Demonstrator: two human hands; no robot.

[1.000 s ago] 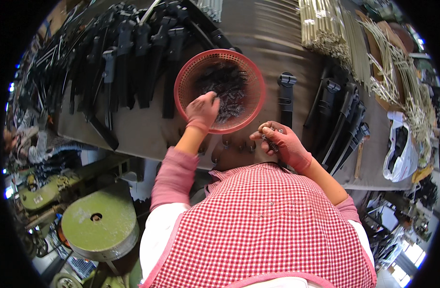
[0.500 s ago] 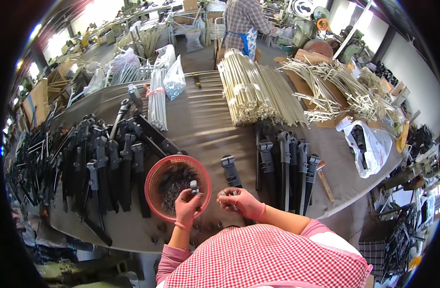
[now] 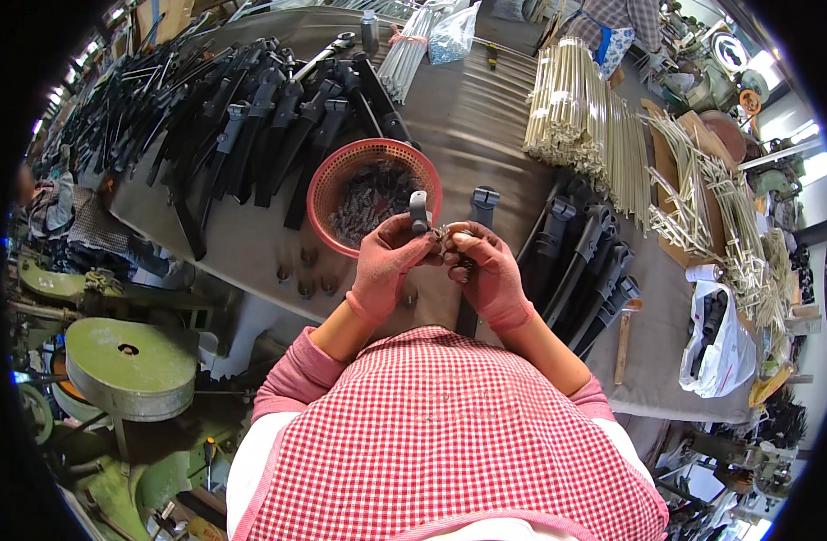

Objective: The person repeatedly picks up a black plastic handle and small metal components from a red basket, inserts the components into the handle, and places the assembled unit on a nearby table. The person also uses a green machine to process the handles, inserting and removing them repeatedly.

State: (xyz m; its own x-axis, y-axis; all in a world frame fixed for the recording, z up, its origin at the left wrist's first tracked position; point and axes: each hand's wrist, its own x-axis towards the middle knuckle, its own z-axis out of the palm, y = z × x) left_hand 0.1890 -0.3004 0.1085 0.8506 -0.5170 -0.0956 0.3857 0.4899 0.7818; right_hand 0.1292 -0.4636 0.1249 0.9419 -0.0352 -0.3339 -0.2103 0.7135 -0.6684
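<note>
My left hand (image 3: 383,272), in a pinkish-red glove, pinches a small curved grey-black clamp piece (image 3: 419,213) that stands up from its fingers. My gloved right hand (image 3: 493,275) is closed on small shiny metal fittings (image 3: 443,236), too small to tell apart. Both sets of fingertips meet at these fittings, in front of my checked apron (image 3: 441,406). Just beyond and left of them stands a red plastic basket (image 3: 319,200) with many small dark parts inside. A black tube with a grey clamp head (image 3: 483,206) lies beyond my right hand, partly hidden by it.
Black tubes with grey heads lie at left (image 3: 278,117) and right (image 3: 583,257). A wooden-handled hammer (image 3: 624,347) and a white plastic bag (image 3: 736,347) lie farther right. Pale rods (image 3: 562,113) are stacked beyond. Small round parts (image 3: 305,288) sit near the table edge, by a green machine (image 3: 132,356).
My hands were apart and now meet at the fingertips. The left has brought the clamp piece from over the basket toward the right. The whole view has turned and tilted downward.
</note>
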